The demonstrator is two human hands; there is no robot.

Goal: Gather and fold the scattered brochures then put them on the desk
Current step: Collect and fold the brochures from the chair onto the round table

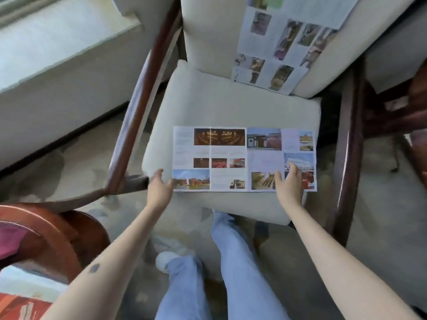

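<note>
The unfolded brochure (231, 158) is lying flat along the front half of the armchair's seat cushion (208, 100), its crease lines showing as faint vertical bands. It is looking light, thin and floppy (glossy paper, by the sheen, so probably slippery against the fabric), and likely to sag or slide if lifted by one corner. The outer edges at its 9 and 3 o'clock sides are seeming the best places to take hold, so a panel can swing over along an existing crease.

The left hand (159, 190) is hovering loosely open at the sheet's 7 o'clock corner, fingertips seeming to just touch the edge and gripping nothing. The right hand (290, 188) is resting at the sheet's 5 o'clock, fingers straight and spread, pressing the paper down.

A second brochure (277, 54) is leaning open against the backrest (208, 31) at 1 o'clock, untouched.
</note>
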